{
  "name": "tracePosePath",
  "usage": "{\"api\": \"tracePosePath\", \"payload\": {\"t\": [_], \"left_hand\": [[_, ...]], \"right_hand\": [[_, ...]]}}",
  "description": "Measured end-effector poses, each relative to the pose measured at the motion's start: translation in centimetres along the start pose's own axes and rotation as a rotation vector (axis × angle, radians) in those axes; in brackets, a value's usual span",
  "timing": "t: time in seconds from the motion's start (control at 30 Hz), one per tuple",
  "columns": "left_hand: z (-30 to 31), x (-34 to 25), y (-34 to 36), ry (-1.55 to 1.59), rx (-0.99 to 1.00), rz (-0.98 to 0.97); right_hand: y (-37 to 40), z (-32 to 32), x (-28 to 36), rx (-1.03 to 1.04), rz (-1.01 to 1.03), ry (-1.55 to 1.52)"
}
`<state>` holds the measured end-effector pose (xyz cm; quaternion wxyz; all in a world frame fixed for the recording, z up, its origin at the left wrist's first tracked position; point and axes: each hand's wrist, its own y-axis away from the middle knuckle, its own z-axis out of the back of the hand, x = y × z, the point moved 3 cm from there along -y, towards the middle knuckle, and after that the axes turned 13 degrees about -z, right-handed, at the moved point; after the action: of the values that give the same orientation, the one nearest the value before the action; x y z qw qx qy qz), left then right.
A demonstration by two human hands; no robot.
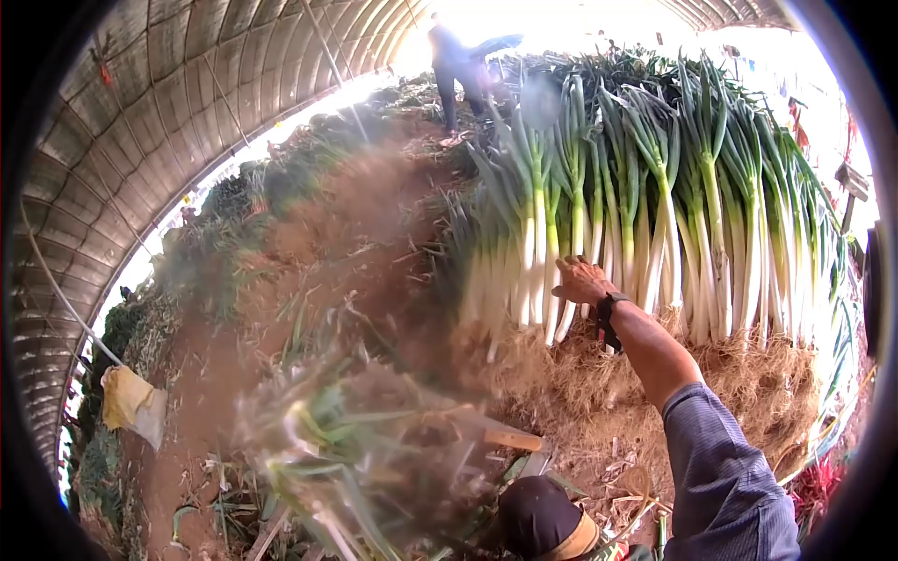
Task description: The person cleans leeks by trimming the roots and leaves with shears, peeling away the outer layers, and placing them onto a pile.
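My right hand rests against the white stalks of a standing row of large green onions, its fingers apart. A dark watch is on that wrist, and a blue-grey sleeve covers the upper arm. The onions stand upright and packed together, green tops up, with hairy tan roots at the bottom. My left hand is out of view. At lower left, a blurred heap of loose onion leaves and stalks lies on the soil.
A co-worker's dark cap shows at the bottom edge, near a wooden piece. Another person stands far back. Brown soil runs along the left, under a curved tunnel roof. A pale cloth hangs at far left.
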<state>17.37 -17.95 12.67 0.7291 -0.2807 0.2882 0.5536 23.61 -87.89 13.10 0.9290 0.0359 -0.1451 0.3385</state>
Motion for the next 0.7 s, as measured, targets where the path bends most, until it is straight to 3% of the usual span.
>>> {"api": "tracePosePath", "payload": {"t": [0.3,0.33,0.43,0.53,0.6,0.7], "left_hand": [[-0.6,2.6,3.2,0.046,-0.054,0.026],[-0.5,3.6,4.3,0.045,-0.077,0.038],[0.5,6.8,8.5,0.057,-0.151,0.092],[1.1,11.2,13.6,0.087,-0.235,0.16],[1.0,13.3,16.0,0.114,-0.284,0.195],[-0.4,11.7,13.8,0.113,-0.258,0.215]], "right_hand": [[6.5,-2.2,4.1,-0.025,0.246,-0.056],[7.1,-2.9,4.7,0.041,0.338,-0.01],[11.8,-3.8,7.7,0.268,0.317,-0.143],[18.5,-2.7,11.9,0.349,0.507,-0.196],[22.2,-4.3,14.0,0.508,0.686,-0.356],[28.6,-3.5,17.2,0.617,0.816,-0.103]]}}
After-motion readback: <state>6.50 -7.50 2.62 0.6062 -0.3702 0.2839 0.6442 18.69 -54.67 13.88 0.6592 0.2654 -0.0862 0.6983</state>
